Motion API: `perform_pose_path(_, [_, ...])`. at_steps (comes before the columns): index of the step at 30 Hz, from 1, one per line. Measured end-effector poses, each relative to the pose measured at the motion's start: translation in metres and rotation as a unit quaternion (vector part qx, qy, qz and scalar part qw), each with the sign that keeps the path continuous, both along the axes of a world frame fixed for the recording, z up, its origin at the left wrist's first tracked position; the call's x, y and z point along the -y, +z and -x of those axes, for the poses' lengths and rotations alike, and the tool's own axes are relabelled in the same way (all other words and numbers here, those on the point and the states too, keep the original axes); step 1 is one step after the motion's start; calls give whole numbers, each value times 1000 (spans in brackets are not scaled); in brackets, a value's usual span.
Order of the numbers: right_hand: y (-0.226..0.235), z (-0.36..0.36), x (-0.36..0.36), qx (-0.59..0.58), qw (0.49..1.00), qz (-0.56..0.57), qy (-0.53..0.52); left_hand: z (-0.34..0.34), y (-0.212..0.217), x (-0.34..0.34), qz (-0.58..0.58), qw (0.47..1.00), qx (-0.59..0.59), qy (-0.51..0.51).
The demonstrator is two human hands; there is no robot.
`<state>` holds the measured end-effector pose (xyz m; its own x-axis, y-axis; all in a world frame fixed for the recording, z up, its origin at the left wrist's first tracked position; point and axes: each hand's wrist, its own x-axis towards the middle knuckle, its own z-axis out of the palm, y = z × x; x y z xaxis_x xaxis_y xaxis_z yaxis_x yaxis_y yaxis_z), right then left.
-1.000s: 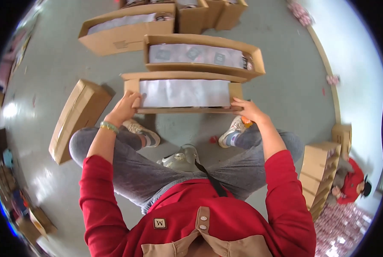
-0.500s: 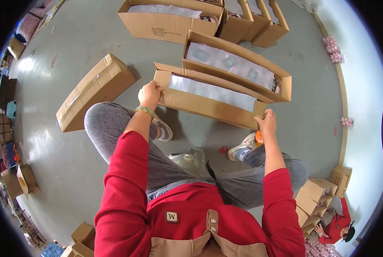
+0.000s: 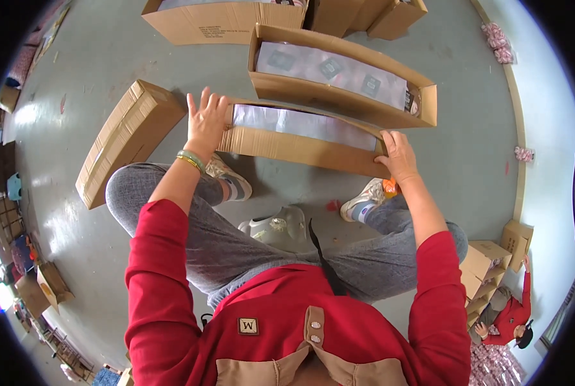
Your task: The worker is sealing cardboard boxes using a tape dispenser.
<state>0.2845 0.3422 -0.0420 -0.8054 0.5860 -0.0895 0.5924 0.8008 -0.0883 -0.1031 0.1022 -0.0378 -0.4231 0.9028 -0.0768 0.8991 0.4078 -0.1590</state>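
Head camera: single fisheye view, steeply downward.
Close above the person's lap; faces the grey concrete floor (image 3: pixel 107 64); rim edges bend.

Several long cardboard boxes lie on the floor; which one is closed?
The closed box left of the left hand, lying apart at an angle. The others are open-topped, showing plastic-wrapped contents.

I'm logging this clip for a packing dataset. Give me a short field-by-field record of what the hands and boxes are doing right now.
setting: grey floor, person seated, knees apart
left hand: left hand flat on the left end of the near box, fingers spread
right hand: right hand gripping the right end of the near box
near box: long open cardboard box with clear plastic packets inside
behind it: second open box, same kind of packets
left side: closed long carton lying on the floor
far right: another person by stacked cartons
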Motion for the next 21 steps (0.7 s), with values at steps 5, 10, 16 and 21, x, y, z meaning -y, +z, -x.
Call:
perform_pose_path(5, [-23,-15,-7,30,997,-11,77,1,-29,20,52,997,58,-19])
perform_pose_path(10, [-14,-7,-8,37,993,-72,89,12,-38,26,18,998,14,-51])
perform_pose_path(16, [-32,-17,-19,-48,989,100,96,-2,-26,15,-13,995,93,-30])
perform_pose_path(21, [-26,-13,-21,-14,988,108,113,-62,-12,-6,119,987,22,-103])
